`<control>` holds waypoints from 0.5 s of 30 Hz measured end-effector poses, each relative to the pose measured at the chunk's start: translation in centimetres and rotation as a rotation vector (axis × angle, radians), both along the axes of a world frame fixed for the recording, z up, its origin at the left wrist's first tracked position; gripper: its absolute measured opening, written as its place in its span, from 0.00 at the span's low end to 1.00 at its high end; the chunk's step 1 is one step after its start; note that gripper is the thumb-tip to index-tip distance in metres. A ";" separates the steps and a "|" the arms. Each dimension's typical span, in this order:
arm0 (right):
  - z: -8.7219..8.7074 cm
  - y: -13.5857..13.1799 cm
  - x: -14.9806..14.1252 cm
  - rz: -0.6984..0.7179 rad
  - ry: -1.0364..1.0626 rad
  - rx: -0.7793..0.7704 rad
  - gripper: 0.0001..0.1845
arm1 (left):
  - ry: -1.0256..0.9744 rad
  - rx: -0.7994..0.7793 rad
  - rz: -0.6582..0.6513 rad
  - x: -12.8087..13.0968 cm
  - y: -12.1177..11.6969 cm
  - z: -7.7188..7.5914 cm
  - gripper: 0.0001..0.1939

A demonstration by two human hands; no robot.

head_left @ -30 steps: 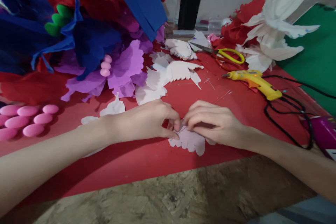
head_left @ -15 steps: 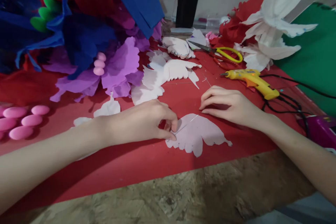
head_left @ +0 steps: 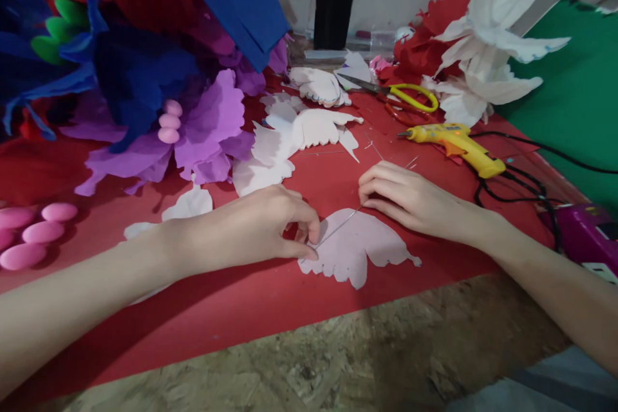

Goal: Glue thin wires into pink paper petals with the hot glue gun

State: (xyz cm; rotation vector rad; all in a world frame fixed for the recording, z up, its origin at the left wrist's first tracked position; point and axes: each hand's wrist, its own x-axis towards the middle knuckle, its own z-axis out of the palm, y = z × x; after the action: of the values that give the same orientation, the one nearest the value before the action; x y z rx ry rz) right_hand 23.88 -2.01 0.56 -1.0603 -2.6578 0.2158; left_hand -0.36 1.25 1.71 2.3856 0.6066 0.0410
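A white petal-shaped paper cut-out (head_left: 360,246) lies flat on the red sheet (head_left: 270,309) near the table's front edge. A thin wire (head_left: 338,226) lies across its upper left part. My left hand (head_left: 263,224) is closed, pinching the wire's lower end against the petal's left edge. My right hand (head_left: 410,198) rests at the petal's upper right, fingers curled, its fingertips on the wire's far end.
More white petals (head_left: 299,132) lie behind. Yellow scissors (head_left: 405,95) and a yellow glue gun (head_left: 454,141) with a black cord sit at the right. Purple, blue and red paper flowers (head_left: 159,77) crowd the left, pink ovals (head_left: 33,232) at far left, white and red flowers (head_left: 483,58) back right.
My right hand lifted off the petal, moved right, uncovering it, then came back to the wire's far end. My left hand kept its pinch on the wire.
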 end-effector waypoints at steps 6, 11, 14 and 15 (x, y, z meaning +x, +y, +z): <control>0.2 -0.1 0.1 -0.029 -0.008 -0.034 0.11 | -0.003 0.005 -0.005 -0.1 0.0 0.0 0.02; 0.1 -0.2 0.1 -0.017 0.043 -0.063 0.11 | 0.004 -0.001 -0.002 0.1 0.0 -0.1 0.02; 0.0 -0.2 0.2 -0.010 0.066 -0.063 0.10 | 0.002 0.009 -0.007 0.0 0.0 0.1 0.02; -0.1 -0.2 0.2 -0.006 0.071 -0.058 0.10 | 0.002 0.012 -0.011 -0.1 0.0 0.1 0.03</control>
State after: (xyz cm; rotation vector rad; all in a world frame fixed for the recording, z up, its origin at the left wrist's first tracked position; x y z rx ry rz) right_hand 24.10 -2.17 0.48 -1.0574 -2.5994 0.3252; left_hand -0.42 1.22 1.81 2.4011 0.5952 0.0382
